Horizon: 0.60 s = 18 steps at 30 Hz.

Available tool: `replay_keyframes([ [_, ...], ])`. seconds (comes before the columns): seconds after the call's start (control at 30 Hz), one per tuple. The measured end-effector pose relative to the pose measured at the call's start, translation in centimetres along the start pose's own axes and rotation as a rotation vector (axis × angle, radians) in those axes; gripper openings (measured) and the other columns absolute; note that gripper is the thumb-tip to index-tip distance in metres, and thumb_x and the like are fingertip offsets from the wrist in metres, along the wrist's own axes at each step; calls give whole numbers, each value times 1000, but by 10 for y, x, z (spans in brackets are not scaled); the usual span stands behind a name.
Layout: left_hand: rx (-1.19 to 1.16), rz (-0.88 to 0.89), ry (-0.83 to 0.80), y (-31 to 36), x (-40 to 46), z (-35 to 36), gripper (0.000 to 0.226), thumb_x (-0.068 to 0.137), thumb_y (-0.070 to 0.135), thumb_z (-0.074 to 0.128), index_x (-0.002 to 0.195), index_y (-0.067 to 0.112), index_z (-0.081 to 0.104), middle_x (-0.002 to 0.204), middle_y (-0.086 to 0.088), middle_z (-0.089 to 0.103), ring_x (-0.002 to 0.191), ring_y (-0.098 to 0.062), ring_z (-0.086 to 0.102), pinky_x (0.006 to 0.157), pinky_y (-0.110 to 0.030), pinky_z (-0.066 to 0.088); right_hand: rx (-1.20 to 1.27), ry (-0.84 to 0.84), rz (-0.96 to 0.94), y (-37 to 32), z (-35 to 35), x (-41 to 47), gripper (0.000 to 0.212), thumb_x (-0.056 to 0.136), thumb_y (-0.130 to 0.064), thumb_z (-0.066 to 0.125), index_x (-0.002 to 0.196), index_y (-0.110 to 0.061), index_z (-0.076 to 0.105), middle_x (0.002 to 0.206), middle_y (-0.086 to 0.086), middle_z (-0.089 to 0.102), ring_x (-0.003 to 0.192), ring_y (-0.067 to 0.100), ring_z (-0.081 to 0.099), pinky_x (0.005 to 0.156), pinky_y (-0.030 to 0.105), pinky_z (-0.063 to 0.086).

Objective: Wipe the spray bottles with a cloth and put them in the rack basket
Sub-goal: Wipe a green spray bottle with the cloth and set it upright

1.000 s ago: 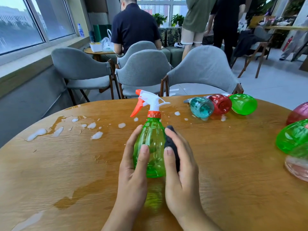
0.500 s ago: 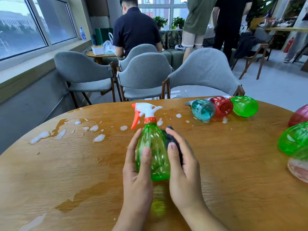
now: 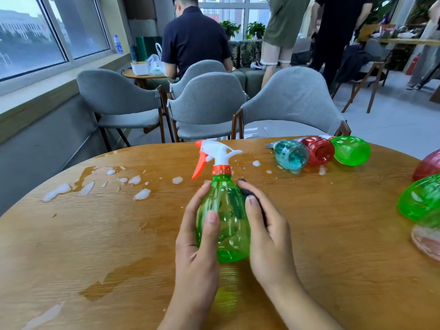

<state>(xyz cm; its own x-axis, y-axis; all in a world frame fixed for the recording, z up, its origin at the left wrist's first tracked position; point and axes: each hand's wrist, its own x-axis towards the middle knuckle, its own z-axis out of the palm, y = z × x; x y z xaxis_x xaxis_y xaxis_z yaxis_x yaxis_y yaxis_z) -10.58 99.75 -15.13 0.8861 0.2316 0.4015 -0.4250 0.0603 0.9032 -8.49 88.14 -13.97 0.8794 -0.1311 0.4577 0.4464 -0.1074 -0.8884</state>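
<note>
My left hand (image 3: pixel 197 244) grips the upright green spray bottle (image 3: pixel 223 225), while my right hand (image 3: pixel 269 236) pinches the dark cloth (image 3: pixel 250 194) against its right side.

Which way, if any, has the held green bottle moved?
Yes: the green bottle sank slightly toward the person; its sprayer head now barely tops the far edge of the table.

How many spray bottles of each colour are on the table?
Green: 3, one held upright, one lying at the back, one at the right edge
Red: 2, back row and right edge
Teal: 1
Pale pink: 1, cut off at the right edge
Total: 7
</note>
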Motion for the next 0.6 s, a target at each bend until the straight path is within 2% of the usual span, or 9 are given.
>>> replay_keyframes([
  [0.07,-16,-15,50,-3,6,-6,42,102,47,57,144,46,60,152,4,61,141,-25,58,117,-63,44,-95,-23,-82,3,5,-20,34,108,-35,50,139,-35,64,146,-22,59,140,1,52,113,24,45],
  [0.13,-13,-13,71,-5,10,-11,46,101,52,56,146,43,58,153,1,61,144,-27,56,119,-63,41,-206,-66,-236,4,9,-34,35,109,-26,53,143,-25,63,157,-14,51,148,9,45,116,23,41],
  [0.17,-19,-11,71,-6,10,-11,46,103,51,57,147,41,58,152,1,62,143,-26,57,119,-60,42,-250,-91,-321,4,9,-35,36,108,-22,55,142,-20,64,159,-9,50,151,14,43,118,27,41],
  [0.23,-40,7,37,-4,6,-8,41,106,42,55,146,36,60,146,5,66,138,-19,61,115,-44,50,-306,-137,-481,2,7,-28,34,105,-16,58,138,-14,67,157,-1,53,152,22,42,120,37,41],
  [0.3,-31,20,-17,-3,0,-2,37,106,33,53,142,38,62,145,8,67,138,-16,62,113,-36,51,-316,-165,-552,-3,4,-15,32,103,-12,60,133,-12,70,153,4,56,150,25,45,120,42,42],
  [0.37,-7,0,-44,-3,-4,2,36,107,35,55,141,44,63,148,9,65,140,-17,59,116,-43,48,-285,-144,-508,-6,2,-7,31,103,-9,62,133,-11,70,151,4,58,148,21,48,119,40,43],
  [0.5,4,-11,-21,-2,-5,2,40,108,31,55,148,29,58,151,2,62,142,-23,57,118,-58,44,-182,-47,-284,-5,2,-1,34,106,-17,55,137,-14,68,149,-3,59,142,9,52,115,27,44],
  [0.6,-21,-26,0,1,-5,1,40,108,30,53,148,31,57,150,1,62,140,-25,59,117,-59,46,-18,11,-59,0,3,0,33,108,-25,53,137,-19,68,141,-10,66,137,9,56,116,36,46],
])
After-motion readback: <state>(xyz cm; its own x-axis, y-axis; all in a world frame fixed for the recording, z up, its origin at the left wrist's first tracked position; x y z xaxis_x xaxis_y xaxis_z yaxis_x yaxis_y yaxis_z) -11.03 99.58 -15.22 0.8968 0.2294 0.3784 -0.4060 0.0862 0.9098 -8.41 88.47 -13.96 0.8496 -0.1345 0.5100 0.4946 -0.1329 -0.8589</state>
